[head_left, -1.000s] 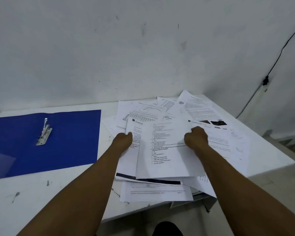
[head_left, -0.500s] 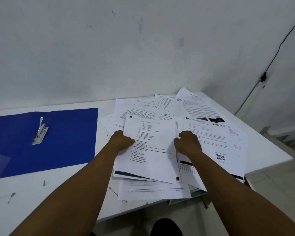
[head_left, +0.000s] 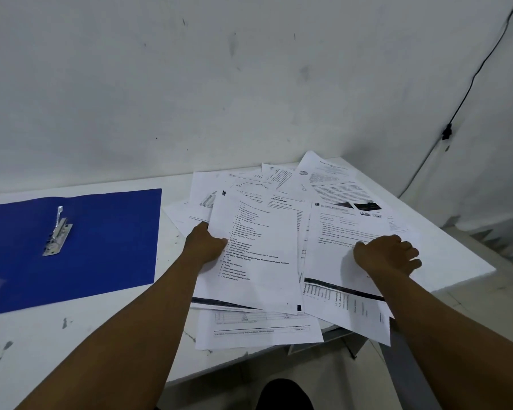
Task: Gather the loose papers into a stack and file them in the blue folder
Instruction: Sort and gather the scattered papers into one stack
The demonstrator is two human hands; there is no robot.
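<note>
Paper sheets (head_left: 258,332) at the near edge of the pile are seen overhanging the front rim of the white tabletop (head_left: 86,335), one of them printed with a table and a footer line. Just beyond these, two larger top sheets lie side by side on the pile. The left one, a text page (head_left: 258,261) with a long list, is gripped at its left edge by the left hand (head_left: 203,247), the thumb laid on top of the sheet and the fingers hidden beneath it. The right one, a letter page (head_left: 338,255) with a dark band along its near edge, is pressed by the right hand (head_left: 388,257), whose fingers are curled down onto the paper; whether anything is pinched there cannot be told, since the fingertips are hidden. Both forearms reach in from the near edge of the view.

Left of the pile, well apart from the left hand, the blue folder (head_left: 101,247) is laid open and flat on the tabletop, with a metal clip (head_left: 57,232) fixed near its middle. No paper is held in it.

Farther back in the pile, more loose sheets are fanned out at different angles, among them a page with a line chart (head_left: 249,184) and a densely printed page with small dark photos (head_left: 338,187). Behind the tabletop a scuffed white wall (head_left: 190,84) is seen, with a black cable (head_left: 471,84) running down it to the right of the pile.
</note>
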